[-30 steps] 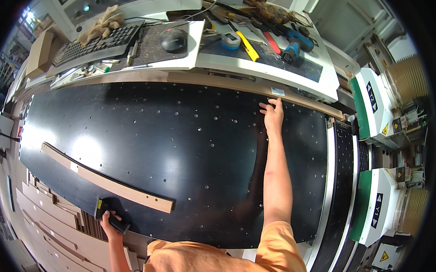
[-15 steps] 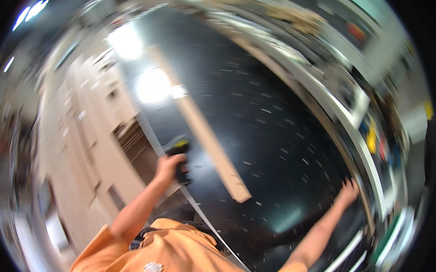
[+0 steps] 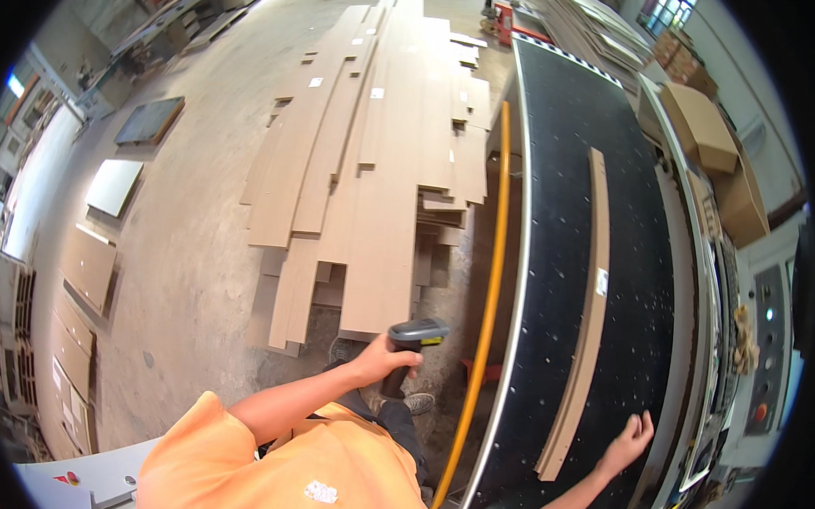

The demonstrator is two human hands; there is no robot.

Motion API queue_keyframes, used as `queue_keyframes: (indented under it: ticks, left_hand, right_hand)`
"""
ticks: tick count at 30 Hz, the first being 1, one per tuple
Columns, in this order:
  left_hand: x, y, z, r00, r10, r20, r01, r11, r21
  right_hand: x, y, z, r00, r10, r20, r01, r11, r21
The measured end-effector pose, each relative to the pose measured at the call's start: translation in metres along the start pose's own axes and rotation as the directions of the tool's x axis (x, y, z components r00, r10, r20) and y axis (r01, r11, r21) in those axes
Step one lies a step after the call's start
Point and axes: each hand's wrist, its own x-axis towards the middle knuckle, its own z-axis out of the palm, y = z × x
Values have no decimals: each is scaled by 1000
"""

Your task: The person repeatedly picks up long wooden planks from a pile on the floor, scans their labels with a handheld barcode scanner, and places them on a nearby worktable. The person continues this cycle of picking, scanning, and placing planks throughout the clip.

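Gripping a handheld scanner (image 3: 415, 338) by its dark handle, the left hand (image 3: 377, 361) is closed tight around it, the grey head with its yellow stripe pointing away from the body toward the black machine bed (image 3: 566, 170); held upright like that, it looks ready to be aimed at a label. The right hand (image 3: 629, 443) is spread open and flat, fingers splayed, on the black bed, holding nothing. I judge it to be steadying or reaching rather than gripping.

Just left of that open hand lies a long, narrow wooden strip (image 3: 591, 290), running away from the person along the bed, its near end close to the fingers but not clearly touching them. A small white rectangular label (image 3: 601, 281) sits on the strip about midway, well beyond the right hand, presumably to mark the piece for reading.

Between the two hands, a yellow bar (image 3: 494, 258) follows the bed's left edge. Beyond the left hand, a stack of long brown boards (image 3: 385, 144) lies on the concrete floor (image 3: 199, 245), several carrying small white stickers near their far ends. Far to the right of the right hand stand brown cardboard boxes (image 3: 704, 131) and a grey control panel (image 3: 766, 334) with a red button.
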Motion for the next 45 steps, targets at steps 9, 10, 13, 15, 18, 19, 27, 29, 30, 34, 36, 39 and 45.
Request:
queue_keyframes:
  ticks: [9,10,13,15,18,19,27,29,30,34,36,39,45]
  left_hand:
    - [-50,38,-180,968,44,-248,-88,981,-171]
    - [-56,40,-199,965,36,-261,-80,984,-159]
    - [-93,39,-251,927,25,-374,-63,994,-90]
    - [-119,33,-278,834,32,-550,-139,978,-154]
    - [-165,21,-315,663,-30,-748,-144,976,-166]
    - [-176,16,-326,593,-75,-802,-135,972,-190]
    - [-209,-3,-354,416,-124,-901,-88,981,-175]
    - [-192,5,-359,481,-138,-866,-46,982,-182]
    - [-173,9,-357,500,-68,-863,-134,979,-155]
    - [-107,39,-354,702,-18,-712,-106,986,-129]
    - [-74,54,-349,796,-9,-605,-60,994,-94]
    - [-36,70,-330,891,30,-453,-55,998,-43]
    - [-14,71,-295,941,-73,-331,77,997,1]
  right_hand:
    - [-162,-302,364,591,-399,701,413,896,162]
    - [-178,-313,402,510,-396,763,409,893,190]
    - [-221,-340,523,351,-292,890,372,915,153]
    - [-240,-361,598,328,-199,923,305,947,96]
    - [-260,-394,688,422,-258,869,461,886,40]
    - [-263,-403,711,472,-221,853,470,882,-32]
    - [-270,-391,768,639,-164,751,330,941,-76]
    - [-267,-372,731,605,-212,768,261,963,61]
    - [-266,-362,704,542,-125,831,158,986,45]
    - [-304,-307,564,446,-205,871,230,967,110]
    - [-326,-286,514,307,-24,951,171,985,-31]
    - [-354,-271,491,245,84,966,266,952,-151]
    - [-365,-275,495,326,95,941,232,957,-177]
